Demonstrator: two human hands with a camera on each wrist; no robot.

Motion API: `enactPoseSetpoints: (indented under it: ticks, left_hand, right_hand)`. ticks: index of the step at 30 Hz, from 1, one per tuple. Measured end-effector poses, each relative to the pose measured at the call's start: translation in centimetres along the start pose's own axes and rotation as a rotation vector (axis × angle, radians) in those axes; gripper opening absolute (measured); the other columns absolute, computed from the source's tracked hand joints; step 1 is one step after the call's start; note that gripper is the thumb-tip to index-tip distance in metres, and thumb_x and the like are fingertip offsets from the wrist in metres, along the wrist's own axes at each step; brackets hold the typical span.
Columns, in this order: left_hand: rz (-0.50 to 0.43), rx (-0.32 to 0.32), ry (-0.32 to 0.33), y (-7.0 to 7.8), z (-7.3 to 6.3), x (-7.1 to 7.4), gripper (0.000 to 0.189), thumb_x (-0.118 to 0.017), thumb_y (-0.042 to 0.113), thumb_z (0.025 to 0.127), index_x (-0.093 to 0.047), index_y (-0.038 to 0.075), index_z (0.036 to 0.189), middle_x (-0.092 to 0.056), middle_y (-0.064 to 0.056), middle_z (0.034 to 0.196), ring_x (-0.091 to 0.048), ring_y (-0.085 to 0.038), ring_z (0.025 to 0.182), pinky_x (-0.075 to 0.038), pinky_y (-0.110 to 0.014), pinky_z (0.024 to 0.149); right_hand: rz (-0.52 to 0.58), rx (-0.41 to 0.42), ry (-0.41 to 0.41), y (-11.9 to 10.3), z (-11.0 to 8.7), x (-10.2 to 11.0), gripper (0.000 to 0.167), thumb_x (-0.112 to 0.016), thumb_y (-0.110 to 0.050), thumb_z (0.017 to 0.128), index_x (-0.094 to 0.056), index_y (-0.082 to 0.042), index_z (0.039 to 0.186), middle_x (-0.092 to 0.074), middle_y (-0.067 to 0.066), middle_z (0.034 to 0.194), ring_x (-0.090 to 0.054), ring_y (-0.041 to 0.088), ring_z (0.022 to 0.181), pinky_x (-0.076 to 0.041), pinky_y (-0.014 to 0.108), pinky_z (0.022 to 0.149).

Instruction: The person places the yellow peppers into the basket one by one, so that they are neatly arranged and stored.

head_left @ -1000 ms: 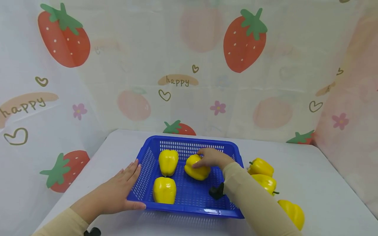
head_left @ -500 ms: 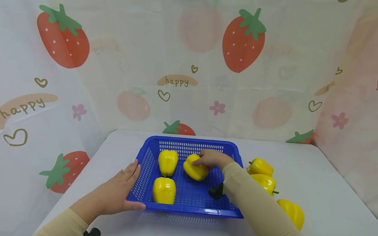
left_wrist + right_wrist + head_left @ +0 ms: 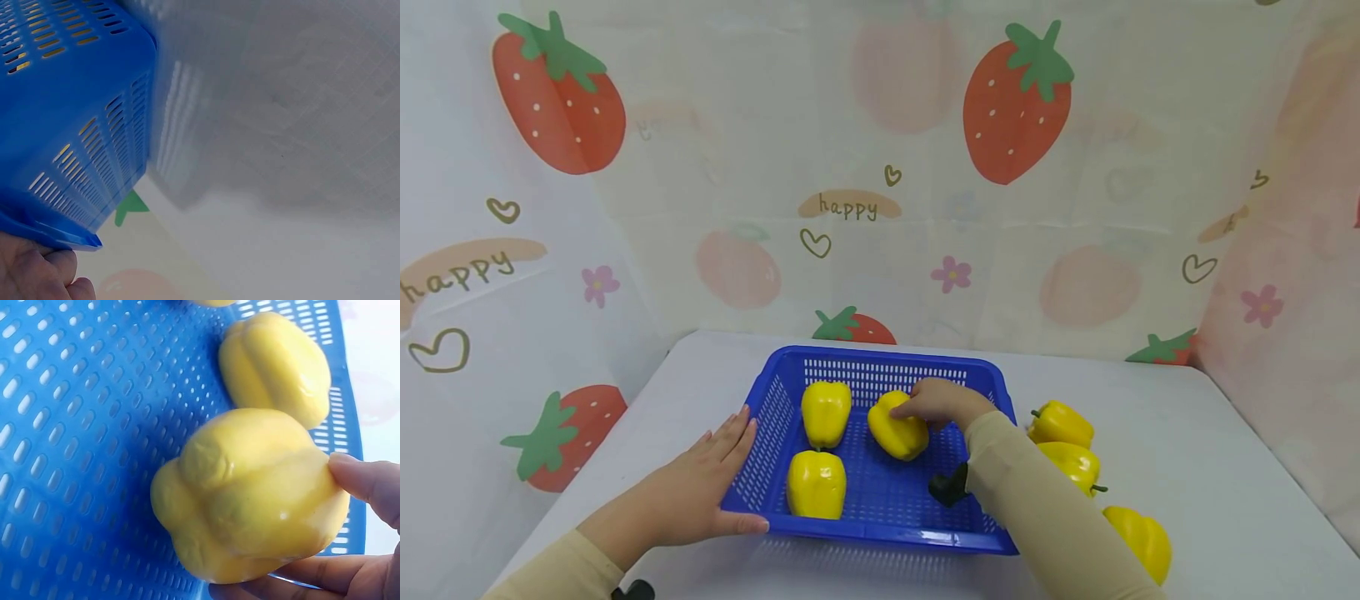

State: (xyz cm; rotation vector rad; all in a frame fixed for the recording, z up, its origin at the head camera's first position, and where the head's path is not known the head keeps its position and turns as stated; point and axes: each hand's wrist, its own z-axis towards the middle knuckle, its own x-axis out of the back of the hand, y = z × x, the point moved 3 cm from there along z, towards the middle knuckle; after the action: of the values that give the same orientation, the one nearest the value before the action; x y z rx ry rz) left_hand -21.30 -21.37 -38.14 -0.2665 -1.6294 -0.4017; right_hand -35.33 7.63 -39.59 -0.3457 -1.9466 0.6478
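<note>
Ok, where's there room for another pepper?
In the blue basket, the floor right of the front-left pepper. On the white table, the patch right of the three loose peppers. Crowded: the basket's left, with two peppers, and its back middle, where the right hand holds another pepper.

Holds left forearm (image 3: pixel 561 569) slanted in from lower left | rests left hand (image 3: pixel 703 483), back uppermost, with fingers (image 3: pixel 734 435) straight and thumb (image 3: pixel 743 523) splayed rightward | holds right forearm (image 3: pixel 1047 508) slanted up and leftward from lower right | pinches with right hand (image 3: pixel 943 402), between thumb and opposed fingers
</note>
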Motion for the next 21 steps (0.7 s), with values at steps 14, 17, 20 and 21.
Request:
enactPoseSetpoints:
  ticks: [14, 17, 20, 21]
  left_hand:
    - [0.001, -0.004, 0.006, -0.01, -0.04, -0.01, 0.118, -0.041, 0.084, 0.064, -0.016, 0.002, 0.145, -0.007, -0.016, 0.152, -0.013, -0.033, 0.138, -0.019, -0.053, 0.107]
    - [-0.001, -0.003, 0.003, 0.00, -0.04, 0.02, 0.118, -0.041, 0.084, 0.064, -0.016, 0.002, 0.145, -0.007, -0.016, 0.152, -0.014, -0.033, 0.138, -0.019, -0.053, 0.107]
    - [-0.007, 0.003, -0.005, 0.03, -0.02, 0.07, 0.118, -0.043, 0.083, 0.064, -0.016, 0.002, 0.145, -0.007, -0.016, 0.152, -0.013, -0.033, 0.138, -0.018, -0.053, 0.107]
    - [-0.010, 0.006, -0.008, 0.05, -0.02, 0.08, 0.118, -0.043, 0.083, 0.064, -0.016, 0.003, 0.146, -0.007, -0.016, 0.152, -0.013, -0.033, 0.138, -0.018, -0.053, 0.107]
  right_hand:
    - [0.112, 0.010, -0.049, -0.02, -0.26, -0.27, 0.052, -0.066, -0.037, 0.081, -0.053, -0.005, 0.120, -0.058, 0.008, 0.104, -0.060, 0.023, 0.087, -0.052, 0.040, 0.080]
    - [0.109, 0.011, -0.052, -0.01, -0.28, -0.25, 0.048, -0.066, -0.036, 0.082, -0.055, -0.005, 0.117, -0.058, 0.007, 0.100, -0.059, 0.022, 0.086, -0.052, 0.040, 0.080]
    - [0.123, 0.004, -0.047, 0.03, -0.25, -0.27, 0.049, -0.066, -0.035, 0.082, -0.054, -0.005, 0.118, -0.058, 0.008, 0.101, -0.059, 0.023, 0.084, -0.053, 0.040, 0.078]
    - [0.129, 0.000, -0.045, 0.04, -0.23, -0.28, 0.050, -0.066, -0.035, 0.082, -0.054, -0.005, 0.119, -0.058, 0.008, 0.101, -0.060, 0.024, 0.084, -0.053, 0.040, 0.077]
